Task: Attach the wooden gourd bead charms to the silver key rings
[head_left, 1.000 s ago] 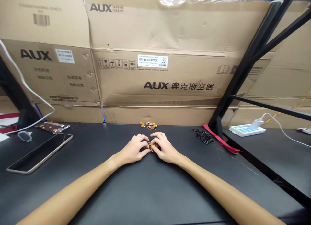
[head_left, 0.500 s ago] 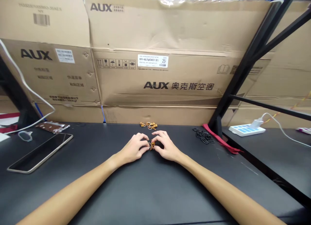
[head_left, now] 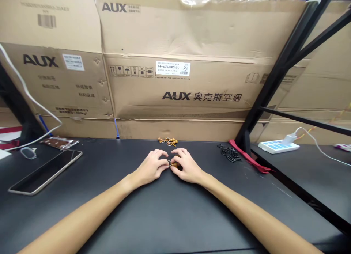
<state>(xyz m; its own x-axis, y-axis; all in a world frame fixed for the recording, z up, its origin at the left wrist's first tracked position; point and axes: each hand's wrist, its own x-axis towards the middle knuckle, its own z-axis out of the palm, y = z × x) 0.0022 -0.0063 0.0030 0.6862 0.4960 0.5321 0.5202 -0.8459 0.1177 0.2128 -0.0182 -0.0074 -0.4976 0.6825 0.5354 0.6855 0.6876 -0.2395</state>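
Nearest: both forearms are being extended forward over the black tabletop (head_left: 170, 217), entering from the lower corners and converging towards the middle. The left forearm (head_left: 85, 210) is being slanted inward to the right, the right forearm (head_left: 244, 210) inward to the left. Both wrists are being kept low; whether they are being supported by the surface cannot be told.

At the meeting point, the left hand (head_left: 149, 168) is being held back-up, fingers curled, with its upper fingers arched clear of the thumb. A narrow pinch is being formed by thumb and forefinger on a metal ring (head_left: 169, 163). The right hand (head_left: 189, 169) is being turned to face it, knuckles raised, fingers bent. A brown beaded charm (head_left: 174, 165) is being gripped closely between its thumb and forefinger, partly covered by them. Ring and charm are thus being held just above or on the tabletop, between the hands; which cannot be told.

To the left, a phone (head_left: 45, 172) is lying aslant, well apart from the hands. Farther back on the right, black loops (head_left: 231, 154) are lying in a loose heap, a red strap (head_left: 250, 159) beside them. Beyond the hands, a second beaded bunch (head_left: 172, 141) is lying near the cardboard (head_left: 175, 34), which is standing upright behind.
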